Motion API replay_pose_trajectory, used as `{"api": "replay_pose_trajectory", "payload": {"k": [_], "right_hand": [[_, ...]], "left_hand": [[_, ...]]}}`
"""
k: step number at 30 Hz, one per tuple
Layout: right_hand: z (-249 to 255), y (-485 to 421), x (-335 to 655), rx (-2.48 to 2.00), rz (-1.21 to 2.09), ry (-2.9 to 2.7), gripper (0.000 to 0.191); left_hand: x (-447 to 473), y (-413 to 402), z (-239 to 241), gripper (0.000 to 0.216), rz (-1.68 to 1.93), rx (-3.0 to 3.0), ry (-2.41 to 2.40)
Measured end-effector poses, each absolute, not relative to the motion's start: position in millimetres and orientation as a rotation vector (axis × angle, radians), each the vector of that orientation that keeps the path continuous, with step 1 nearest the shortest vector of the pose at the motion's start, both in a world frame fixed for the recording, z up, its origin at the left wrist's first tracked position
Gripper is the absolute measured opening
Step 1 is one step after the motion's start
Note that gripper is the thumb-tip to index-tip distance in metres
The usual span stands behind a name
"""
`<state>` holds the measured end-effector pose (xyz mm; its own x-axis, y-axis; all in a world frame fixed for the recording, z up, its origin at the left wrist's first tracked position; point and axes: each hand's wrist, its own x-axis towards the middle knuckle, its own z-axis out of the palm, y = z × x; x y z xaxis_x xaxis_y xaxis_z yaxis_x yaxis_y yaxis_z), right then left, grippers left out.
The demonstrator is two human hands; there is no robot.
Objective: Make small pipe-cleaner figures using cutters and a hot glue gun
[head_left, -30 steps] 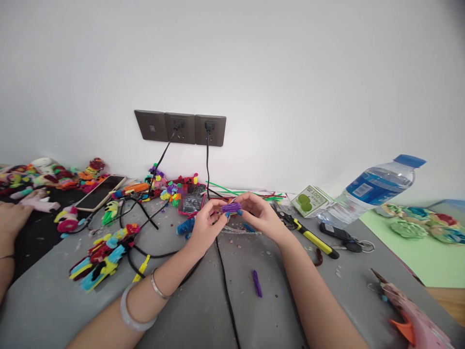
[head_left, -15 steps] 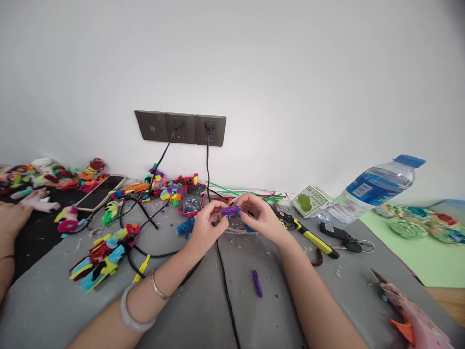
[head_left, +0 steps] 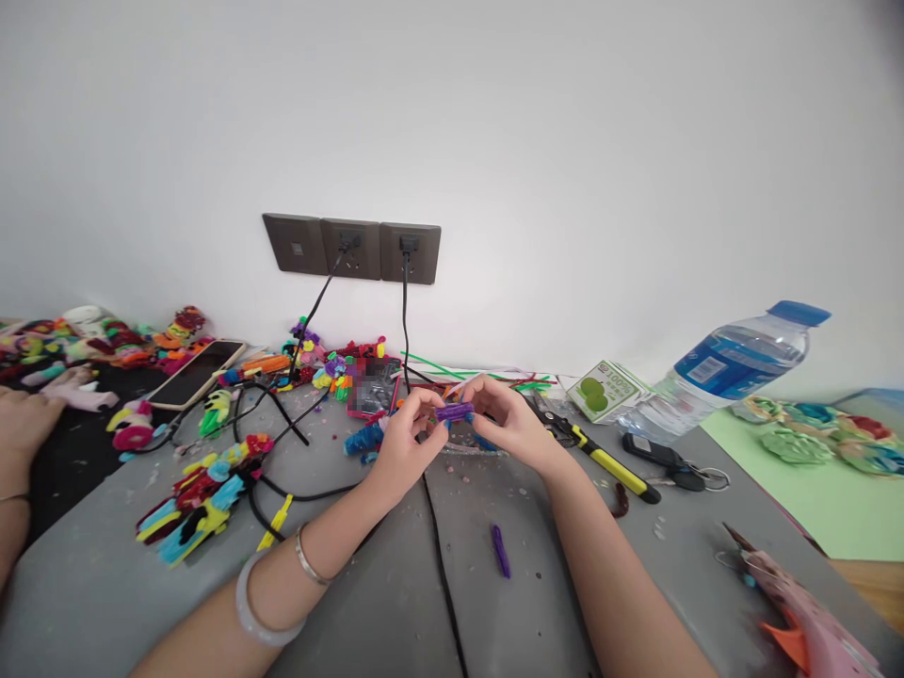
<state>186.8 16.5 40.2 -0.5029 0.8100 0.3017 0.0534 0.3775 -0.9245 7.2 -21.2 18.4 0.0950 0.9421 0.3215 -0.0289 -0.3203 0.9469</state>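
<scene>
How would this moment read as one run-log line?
left hand: holding purple bundle | right hand: holding its other end | gray table: second purple bundle lying untouched | farther right: yellow-handled tool, bottle

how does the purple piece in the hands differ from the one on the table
The held piece sits between the left hand and right hand; the loose piece lies on the table, untouched. The held piece runs crosswise in the picture; the loose piece runs closer to up and down. The hands partly cover the held piece; the loose piece is in full view. Both are purple and slim.
</scene>
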Motion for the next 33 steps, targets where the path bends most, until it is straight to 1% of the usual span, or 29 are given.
{"api": "replay_pose_trajectory", "payload": {"k": [15,33], "right_hand": [[38.2,17.5,187.3,-0.764,1.19,-1.85,0.015],[41.4,15.8,183.9,-0.744,1.223,-1.838,0.014]], "left_hand": [[7.2,-20.5,18.0,0.015,1.345,1.475,0.957],[6.0,-20.9,23.4,0.014,1.349,1.54,1.055]]}}
